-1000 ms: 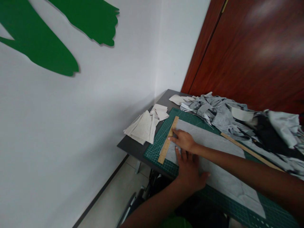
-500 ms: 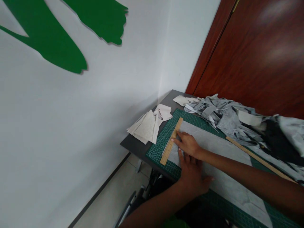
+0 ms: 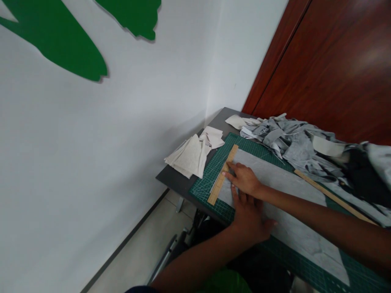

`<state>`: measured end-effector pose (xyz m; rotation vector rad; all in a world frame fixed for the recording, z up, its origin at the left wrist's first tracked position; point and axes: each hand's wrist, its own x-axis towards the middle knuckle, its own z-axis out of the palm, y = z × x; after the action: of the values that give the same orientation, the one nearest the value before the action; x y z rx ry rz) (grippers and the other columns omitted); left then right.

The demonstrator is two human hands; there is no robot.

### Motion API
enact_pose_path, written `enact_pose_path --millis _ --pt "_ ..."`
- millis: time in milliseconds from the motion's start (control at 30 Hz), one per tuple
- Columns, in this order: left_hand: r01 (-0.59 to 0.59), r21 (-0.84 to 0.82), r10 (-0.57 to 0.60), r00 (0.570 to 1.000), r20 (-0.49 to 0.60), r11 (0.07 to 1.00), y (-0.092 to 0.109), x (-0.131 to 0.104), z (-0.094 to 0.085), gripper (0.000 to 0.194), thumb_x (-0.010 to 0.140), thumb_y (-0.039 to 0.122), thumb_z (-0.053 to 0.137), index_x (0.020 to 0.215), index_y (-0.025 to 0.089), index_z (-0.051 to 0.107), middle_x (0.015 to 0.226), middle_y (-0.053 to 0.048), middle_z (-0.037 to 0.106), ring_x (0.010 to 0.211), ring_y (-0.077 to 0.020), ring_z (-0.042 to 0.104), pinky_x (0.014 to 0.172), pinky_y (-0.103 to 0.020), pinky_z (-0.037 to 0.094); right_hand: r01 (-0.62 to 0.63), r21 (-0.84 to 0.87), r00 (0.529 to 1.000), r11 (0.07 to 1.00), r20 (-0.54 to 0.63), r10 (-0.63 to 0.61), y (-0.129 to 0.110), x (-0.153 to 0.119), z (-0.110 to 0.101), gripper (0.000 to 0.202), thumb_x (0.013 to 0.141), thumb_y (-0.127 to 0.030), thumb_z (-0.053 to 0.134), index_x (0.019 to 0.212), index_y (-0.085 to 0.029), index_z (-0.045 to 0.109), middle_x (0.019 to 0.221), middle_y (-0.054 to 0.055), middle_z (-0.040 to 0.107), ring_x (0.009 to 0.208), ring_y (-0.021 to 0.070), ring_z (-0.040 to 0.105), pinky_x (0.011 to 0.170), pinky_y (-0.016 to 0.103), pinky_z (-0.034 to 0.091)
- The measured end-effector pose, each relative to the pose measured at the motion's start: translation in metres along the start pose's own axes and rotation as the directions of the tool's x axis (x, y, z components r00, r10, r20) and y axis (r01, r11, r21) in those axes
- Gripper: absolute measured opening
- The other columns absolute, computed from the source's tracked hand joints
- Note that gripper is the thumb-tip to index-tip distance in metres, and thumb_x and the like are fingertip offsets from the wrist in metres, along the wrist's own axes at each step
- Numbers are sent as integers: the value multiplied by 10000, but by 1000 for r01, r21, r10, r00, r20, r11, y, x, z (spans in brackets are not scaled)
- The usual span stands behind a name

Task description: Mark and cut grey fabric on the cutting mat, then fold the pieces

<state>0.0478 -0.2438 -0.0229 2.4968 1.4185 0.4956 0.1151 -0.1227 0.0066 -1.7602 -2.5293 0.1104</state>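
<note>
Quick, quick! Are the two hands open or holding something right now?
Left hand: open, thumb spread, laid on the grey fabric.
Right hand: open, thumb and a fingertip on the wooden ruler, not wrapped around it.

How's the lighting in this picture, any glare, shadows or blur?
Head view: the light is soft, with a pale sheen on the reddish wooden door; head view: a diffuse shadow darkens the white wall beside the table; head view: the fine markings on the wooden ruler are too small and soft to read.
</note>
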Motion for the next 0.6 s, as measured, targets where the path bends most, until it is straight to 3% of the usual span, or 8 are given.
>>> enact_pose_path --millis 600 --pt "-17 31 20 997 -76 999 0 -2 2 905 943 682 322 1598 66 219 1641 -217 249 1514 -441 126 1219 -650 -62 -25 2 1000 1000 -2 25 -5 -4 -2 588 1024 -555 396 1457 -174 509 1152 147 696 1105 292 645 911 360 442"
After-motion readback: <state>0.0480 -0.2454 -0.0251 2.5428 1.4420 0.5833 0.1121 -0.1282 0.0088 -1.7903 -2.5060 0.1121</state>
